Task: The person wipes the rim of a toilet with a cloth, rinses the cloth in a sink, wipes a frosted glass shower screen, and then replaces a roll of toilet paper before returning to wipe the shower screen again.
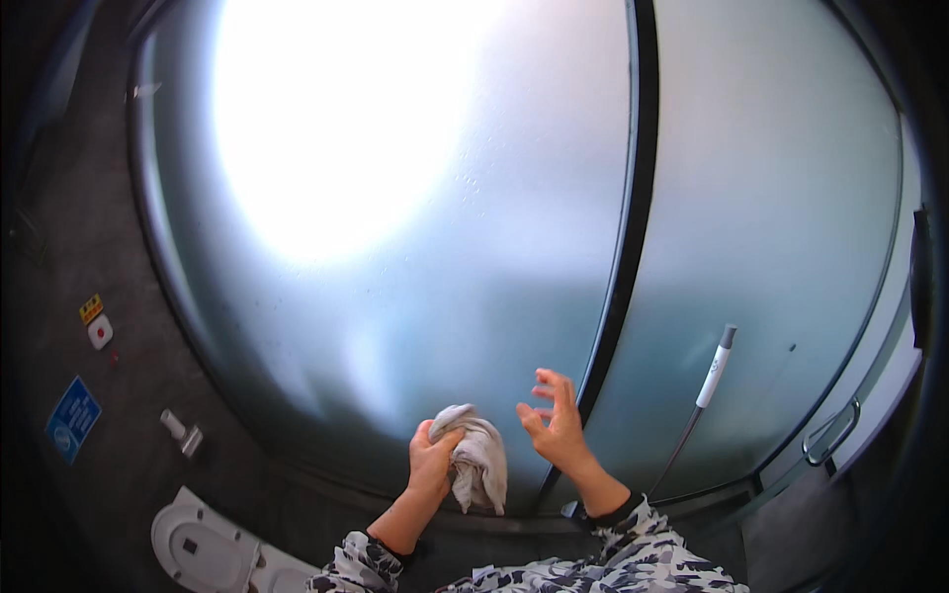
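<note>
A crumpled pale cloth (pixel 480 456) hangs from my left hand (pixel 432 459), pinched between thumb and fingers. To the right of it, my right hand (pixel 557 422) is raised with its fingers apart and curled, holding nothing. Both hands are in front of a large frosted glass panel (pixel 460 311), which carries small droplets or specks. A dark vertical frame bar (pixel 630 222) runs behind my right hand and divides this panel from a second frosted panel (pixel 749 222).
A pole with a white and grey handle (pixel 715 370) leans at the right panel. Beyond it is a metal door handle (pixel 832 432). At lower left are a toilet with raised lid (pixel 204 545), a toilet paper holder (pixel 189 441), a blue sign (pixel 74 419) and a red call button (pixel 100 333).
</note>
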Tool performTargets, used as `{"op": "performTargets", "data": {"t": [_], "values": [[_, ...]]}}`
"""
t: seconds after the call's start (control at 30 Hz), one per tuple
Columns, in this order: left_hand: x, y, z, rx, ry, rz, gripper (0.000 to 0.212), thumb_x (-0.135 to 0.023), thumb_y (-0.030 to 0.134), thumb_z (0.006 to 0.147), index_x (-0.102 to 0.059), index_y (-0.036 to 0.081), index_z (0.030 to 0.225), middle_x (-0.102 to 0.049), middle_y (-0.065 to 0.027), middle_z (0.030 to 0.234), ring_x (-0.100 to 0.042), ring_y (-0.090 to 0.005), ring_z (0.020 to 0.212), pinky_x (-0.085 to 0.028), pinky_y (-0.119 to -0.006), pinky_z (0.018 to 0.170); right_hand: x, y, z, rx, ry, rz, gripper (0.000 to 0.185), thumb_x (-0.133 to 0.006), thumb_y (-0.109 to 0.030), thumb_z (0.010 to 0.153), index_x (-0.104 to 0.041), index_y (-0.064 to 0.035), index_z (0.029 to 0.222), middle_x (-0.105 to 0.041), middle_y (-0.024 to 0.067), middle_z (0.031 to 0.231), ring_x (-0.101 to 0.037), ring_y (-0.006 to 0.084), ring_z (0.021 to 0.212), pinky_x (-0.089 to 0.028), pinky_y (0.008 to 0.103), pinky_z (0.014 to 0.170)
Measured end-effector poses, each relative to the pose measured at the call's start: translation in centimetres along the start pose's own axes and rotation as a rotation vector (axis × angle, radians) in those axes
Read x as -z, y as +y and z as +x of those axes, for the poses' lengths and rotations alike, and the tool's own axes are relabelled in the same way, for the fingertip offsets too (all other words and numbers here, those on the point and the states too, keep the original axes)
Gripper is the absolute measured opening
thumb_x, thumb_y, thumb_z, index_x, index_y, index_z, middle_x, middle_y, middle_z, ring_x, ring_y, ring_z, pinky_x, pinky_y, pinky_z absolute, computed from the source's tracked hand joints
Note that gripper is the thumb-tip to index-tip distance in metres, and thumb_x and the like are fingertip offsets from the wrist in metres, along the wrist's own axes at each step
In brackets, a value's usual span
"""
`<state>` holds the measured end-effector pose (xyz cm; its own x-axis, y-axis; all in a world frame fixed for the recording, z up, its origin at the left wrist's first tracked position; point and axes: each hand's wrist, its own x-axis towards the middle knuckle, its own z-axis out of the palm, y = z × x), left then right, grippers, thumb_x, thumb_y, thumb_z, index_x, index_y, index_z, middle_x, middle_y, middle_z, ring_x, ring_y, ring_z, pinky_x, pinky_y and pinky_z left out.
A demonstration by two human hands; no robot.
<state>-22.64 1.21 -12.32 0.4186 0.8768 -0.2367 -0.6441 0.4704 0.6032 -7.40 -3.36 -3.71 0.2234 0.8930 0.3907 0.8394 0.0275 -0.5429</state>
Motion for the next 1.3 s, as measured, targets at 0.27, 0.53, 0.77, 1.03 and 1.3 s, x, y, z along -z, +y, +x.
{"op": "performTargets", "data": {"t": [0.27,0.53,0.77,1.03,1.3], "values": [[-1.0,7.2,-2.2,0.2,-0.455,-0.003,0.04,-0.056,0.011,0.088,-0.047,-0.002,0.124,-0.055,-0.015,0.119,-0.06,-0.0222,0.101,-0.053,-0.033,0.075,-3.0,0.0,0.0,-0.531,-0.053,1.061,0.029,-0.055,-0.024,0.092,-0.056,-0.0052,0.114,-0.06,0.0083,0.101,-0.057,0.0165,0.089,-0.048,0.0279,0.078],[14.7,12.0,-2.4,0.078,0.011,0.374,0.014,-0.056,0.009,0.086,-0.061,-0.002,0.092,-0.065,-0.0125,0.083,-0.065,-0.0198,0.064,-0.052,-0.027,0.051,11.4,-10.0,26.5,0.695,0.52,0.076,0.039,-0.045,-0.023,0.096,-0.042,-0.0111,0.132,-0.049,0.0131,0.118,-0.053,0.0191,0.1,-0.048,0.0318,0.077],[18.9,8.7,-1.1,0.299,0.05,0.252,0.012,-0.055,0.007,0.086,-0.063,0.001,0.093,-0.065,-0.0103,0.081,-0.063,-0.0163,0.06,-0.05,-0.024,0.046,0.9,-6.7,30.3,0.825,0.56,-0.659,0.047,-0.06,-0.01,0.08,-0.046,-0.0108,0.126,-0.041,0.0131,0.134,-0.04,0.0317,0.122,-0.032,0.0463,0.1],[23.3,8.0,-10.0,0.645,0.293,0.364,0.011,-0.056,0.01,0.084,-0.063,0.004,0.091,-0.065,-0.0101,0.077,-0.062,-0.0161,0.055,-0.047,-0.022,0.041,13.8,-5.1,31.8,0.909,0.584,-0.752,0.024,-0.054,0.001,0.082,-0.064,-0.0091,0.1,-0.062,0.0068,0.111,-0.057,0.0275,0.102,-0.048,0.0381,0.084],[18.7,8.4,-6.2,0.657,0.285,0.273,0.01,-0.057,0.01,0.082,-0.06,0.003,0.088,-0.062,-0.01,0.075,-0.059,-0.0169,0.054,-0.048,-0.027,0.044,9.8,0.4,36.0,0.803,0.625,-0.709,0.041,-0.059,-0.007,0.083,-0.056,-0.0196,0.122,-0.046,0.0087,0.133,-0.044,0.0345,0.119,-0.036,0.0438,0.099]]}}
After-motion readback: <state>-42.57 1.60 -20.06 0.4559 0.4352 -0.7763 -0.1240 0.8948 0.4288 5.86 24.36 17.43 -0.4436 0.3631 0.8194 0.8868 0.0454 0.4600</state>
